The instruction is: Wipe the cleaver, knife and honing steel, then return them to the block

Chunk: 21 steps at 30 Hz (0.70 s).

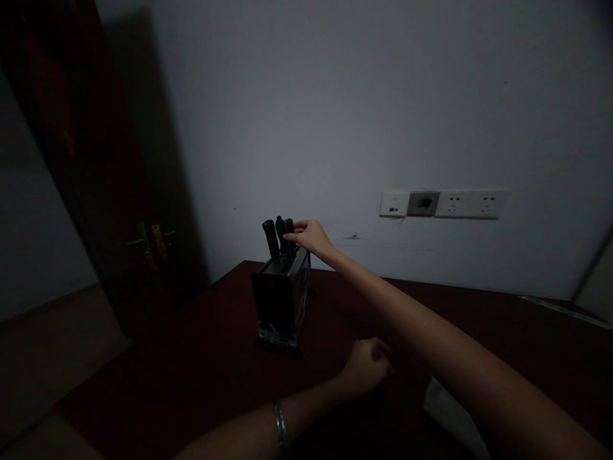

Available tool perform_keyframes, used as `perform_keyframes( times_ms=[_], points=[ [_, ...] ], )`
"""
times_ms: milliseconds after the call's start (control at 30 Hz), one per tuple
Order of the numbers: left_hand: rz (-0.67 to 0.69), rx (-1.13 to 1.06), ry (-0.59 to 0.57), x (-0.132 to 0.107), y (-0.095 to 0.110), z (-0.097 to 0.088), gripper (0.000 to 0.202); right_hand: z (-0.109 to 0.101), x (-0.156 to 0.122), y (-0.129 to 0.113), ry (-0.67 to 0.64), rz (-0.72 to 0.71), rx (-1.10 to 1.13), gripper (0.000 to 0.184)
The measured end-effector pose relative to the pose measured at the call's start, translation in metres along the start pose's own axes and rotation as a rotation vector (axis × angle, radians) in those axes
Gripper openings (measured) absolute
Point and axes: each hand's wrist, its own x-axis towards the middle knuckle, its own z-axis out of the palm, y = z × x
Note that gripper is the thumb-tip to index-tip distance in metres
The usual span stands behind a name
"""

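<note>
Free tabletop (191, 358) left of black holder (274, 303)

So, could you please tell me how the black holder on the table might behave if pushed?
The black holder looks boxy and rigid, so it would probably keep its shape. With three handles sticking up from its top, it might tip under a high push. Its flat sides suggest it would slide rather than roll.
</note>
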Motion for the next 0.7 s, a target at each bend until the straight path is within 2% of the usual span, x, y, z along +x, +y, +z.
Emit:
perform_keyframes(
  times_ms=[133,300,500,700],
  points=[
    [0.014,-0.010,-0.013,0.000,-0.001,0.001,0.031,0.000,-0.003,-0.004,-0.005,-0.005,-0.031,0.031],
    [0.024,0.015,-0.010,0.002,-0.005,0.001,0.031,-0.002,-0.006,-0.010,-0.007,-0.073,-0.205,0.028],
    [0.059,0.034,-0.011,0.002,-0.006,0.001,0.032,-0.009,-0.013,-0.018,0.018,-0.157,-0.496,0.040],
    [0.044,0.020,-0.007,-0.002,0.001,0.000,0.031,-0.011,-0.019,-0.024,-0.003,-0.159,-0.612,0.044]
  ],
)
